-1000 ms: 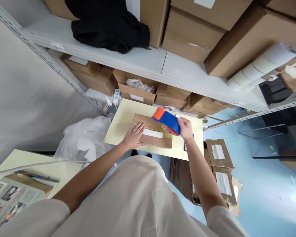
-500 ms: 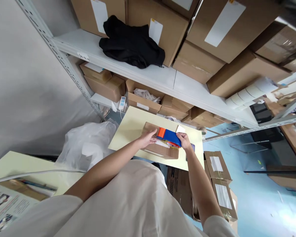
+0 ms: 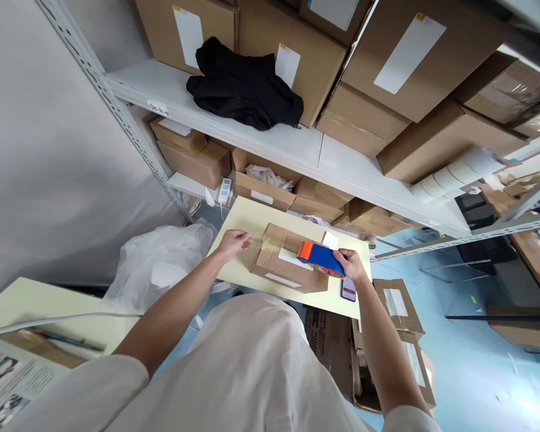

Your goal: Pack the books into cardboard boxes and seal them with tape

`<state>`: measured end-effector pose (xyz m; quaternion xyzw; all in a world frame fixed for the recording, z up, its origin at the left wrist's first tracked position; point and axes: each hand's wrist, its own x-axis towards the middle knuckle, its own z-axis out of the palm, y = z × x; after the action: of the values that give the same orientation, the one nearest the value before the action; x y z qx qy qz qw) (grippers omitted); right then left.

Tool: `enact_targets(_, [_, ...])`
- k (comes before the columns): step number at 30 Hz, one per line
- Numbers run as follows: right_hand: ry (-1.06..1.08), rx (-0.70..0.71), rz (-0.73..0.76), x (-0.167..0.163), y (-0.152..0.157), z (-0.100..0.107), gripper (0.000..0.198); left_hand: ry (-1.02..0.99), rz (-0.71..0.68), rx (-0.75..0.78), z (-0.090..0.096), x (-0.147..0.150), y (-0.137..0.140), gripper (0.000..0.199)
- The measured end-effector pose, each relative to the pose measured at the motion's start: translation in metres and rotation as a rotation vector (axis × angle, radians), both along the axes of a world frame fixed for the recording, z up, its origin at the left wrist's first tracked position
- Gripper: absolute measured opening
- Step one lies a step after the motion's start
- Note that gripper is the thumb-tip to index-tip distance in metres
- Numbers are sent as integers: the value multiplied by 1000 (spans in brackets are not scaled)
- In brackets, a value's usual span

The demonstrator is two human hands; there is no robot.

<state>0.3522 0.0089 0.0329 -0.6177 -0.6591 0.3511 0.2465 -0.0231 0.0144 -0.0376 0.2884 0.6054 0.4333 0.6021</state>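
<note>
A blue and orange tape dispenser point(image 3: 321, 259) is in my right hand point(image 3: 348, 264), whose fingers are wrapped round its right end. It is over the right part of a brown cardboard box point(image 3: 292, 273) that bears white labels. From the dispenser's orange end, clear yellowish packing tape point(image 3: 272, 242) runs left over the box top. My left hand point(image 3: 235, 245) is off the box's left side, its fingers pinched at the tape's far end, though the film there is hard to see. A phone point(image 3: 348, 290) lies beside the box, below my right hand.
The box rests on a pale yellow table point(image 3: 240, 216). Beyond it stands a metal shelf point(image 3: 292, 141) with cartons, a black garment point(image 3: 247, 84) and white rolls point(image 3: 459, 174). White plastic wrapping point(image 3: 162, 258) lies to the left. Stacked cartons point(image 3: 396, 303) stand on the floor at right.
My left hand has moved left from the dispenser to beyond the box, drawing out tape. My right hand and the dispenser have shifted slightly right and down. More of the phone shows.
</note>
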Motion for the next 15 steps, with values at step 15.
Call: enact_targets(15, [-39,21,-24,-3,-4,-16,55,200,-131,16,-58,32,-16,20])
